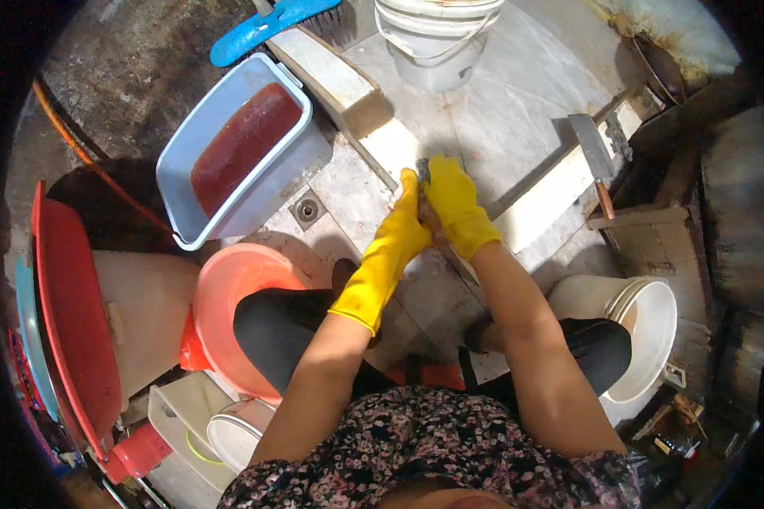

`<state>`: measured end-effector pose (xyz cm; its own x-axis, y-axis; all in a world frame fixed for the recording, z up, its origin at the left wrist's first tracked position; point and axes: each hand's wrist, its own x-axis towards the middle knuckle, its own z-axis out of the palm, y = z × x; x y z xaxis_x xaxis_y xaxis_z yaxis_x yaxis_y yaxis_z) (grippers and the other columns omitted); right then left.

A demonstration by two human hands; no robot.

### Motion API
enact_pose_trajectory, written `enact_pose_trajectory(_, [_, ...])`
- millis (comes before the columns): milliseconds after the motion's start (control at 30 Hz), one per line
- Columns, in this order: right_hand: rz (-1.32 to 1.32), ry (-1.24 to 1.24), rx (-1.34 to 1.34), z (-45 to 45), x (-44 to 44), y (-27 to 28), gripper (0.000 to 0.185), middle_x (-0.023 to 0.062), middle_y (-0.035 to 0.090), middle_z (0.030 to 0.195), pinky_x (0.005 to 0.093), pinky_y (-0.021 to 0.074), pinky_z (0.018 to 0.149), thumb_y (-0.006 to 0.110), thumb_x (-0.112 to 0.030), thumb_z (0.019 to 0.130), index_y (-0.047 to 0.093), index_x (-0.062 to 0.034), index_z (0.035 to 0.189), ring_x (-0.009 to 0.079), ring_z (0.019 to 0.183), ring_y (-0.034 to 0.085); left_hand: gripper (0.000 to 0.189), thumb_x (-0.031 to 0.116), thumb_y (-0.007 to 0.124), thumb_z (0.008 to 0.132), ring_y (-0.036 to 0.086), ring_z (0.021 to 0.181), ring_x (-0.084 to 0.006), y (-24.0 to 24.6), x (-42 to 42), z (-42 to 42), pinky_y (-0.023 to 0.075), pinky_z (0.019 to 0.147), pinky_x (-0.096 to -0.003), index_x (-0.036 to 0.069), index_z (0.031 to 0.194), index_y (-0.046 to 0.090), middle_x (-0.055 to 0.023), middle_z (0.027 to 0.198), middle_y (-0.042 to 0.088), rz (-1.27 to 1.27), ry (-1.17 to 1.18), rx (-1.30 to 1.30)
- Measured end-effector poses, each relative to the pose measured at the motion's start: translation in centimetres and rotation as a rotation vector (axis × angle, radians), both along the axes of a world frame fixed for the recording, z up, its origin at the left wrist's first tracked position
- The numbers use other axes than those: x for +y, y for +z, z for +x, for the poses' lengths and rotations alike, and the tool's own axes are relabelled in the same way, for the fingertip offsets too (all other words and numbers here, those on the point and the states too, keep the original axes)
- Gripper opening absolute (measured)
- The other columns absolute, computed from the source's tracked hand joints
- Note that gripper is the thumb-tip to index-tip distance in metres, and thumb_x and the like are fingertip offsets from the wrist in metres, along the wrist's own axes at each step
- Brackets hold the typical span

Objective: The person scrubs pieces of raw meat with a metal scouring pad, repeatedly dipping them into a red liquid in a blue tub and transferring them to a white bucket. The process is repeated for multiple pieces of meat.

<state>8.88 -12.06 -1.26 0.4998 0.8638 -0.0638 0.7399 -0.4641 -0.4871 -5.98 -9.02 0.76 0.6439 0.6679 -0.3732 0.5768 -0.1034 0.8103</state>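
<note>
Both my hands wear yellow rubber gloves and are close together over the pale tiled floor, in front of a low white ledge. My left hand (402, 223) is against a pinkish, wet-looking item that it largely covers; what the item is I cannot tell. Just to the right, my right hand (453, 202) has its fingers curled by a small dark object (423, 170), mostly hidden by the glove. Between the two gloves the pinkish item shows only in part. A light blue plastic tub (270, 172) holding dark red liquid (245, 149) stands to the upper left.
A floor drain (307, 210) lies beside the tub. A white lidded bucket (436, 57) stands ahead, a blue broom head (267, 25) upper left. A cleaver (592, 149) rests on the right ledge. A pink basin (229, 273) and a white bucket (659, 343) flank my legs.
</note>
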Motion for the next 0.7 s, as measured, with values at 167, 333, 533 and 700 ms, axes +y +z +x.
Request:
enact_pose_trajectory(167, [0.020,0.142,-0.035,-2.2,-5.7,-1.0,0.027,0.0232,0.066,0.121,0.0522,0.0551,0.087,0.065,-0.015,0.090,0.065,-0.0050,0.115,0.0442,0.110,0.065,0.093,0.015,0.068,0.091,0.055,0.137,-0.0404,-3.4,0.6,-0.2,0.0458,0.111,-0.0397,0.021,0.168,0.017,-0.0247,0.149,0.056,0.063,0.090,0.042])
enact_pose_trajectory(333, [0.004,0.074,-0.107,-2.7,-7.5,-0.3,0.024,0.0180,0.065,0.111,0.0516,0.0533,0.083,0.067,-0.019,0.090,0.062,-0.0075,0.111,0.0431,0.102,0.064,0.087,0.016,0.065,0.093,0.054,0.137,-0.0401,-3.5,0.2,-0.5,0.0474,0.108,-0.0415,0.025,0.167,0.021,-0.0203,0.154,0.052,0.045,0.122,-0.107])
enact_pose_trajectory(533, [0.094,0.051,-0.120,2.3,1.5,-3.2,0.024,0.0185,0.066,0.109,0.0511,0.0529,0.083,0.066,-0.020,0.090,0.064,-0.0092,0.112,0.0421,0.103,0.064,0.082,0.022,0.061,0.098,0.062,0.125,-0.0420,-1.6,-0.6,1.2,0.0509,0.100,-0.0467,0.031,0.167,0.018,-0.0231,0.146,0.058,0.101,0.060,0.055])
enact_pose_trajectory(700, [-0.123,0.128,0.002,1.2,-6.9,-0.6,0.025,0.0183,0.067,0.108,0.0500,0.0526,0.085,0.067,-0.025,0.091,0.065,-0.0097,0.111,0.0419,0.104,0.064,0.084,0.020,0.061,0.098,0.065,0.118,-0.0432,-2.5,-0.6,0.6,0.0511,0.098,-0.0466,0.030,0.168,0.016,-0.0252,0.139,0.062,0.100,0.150,0.148])
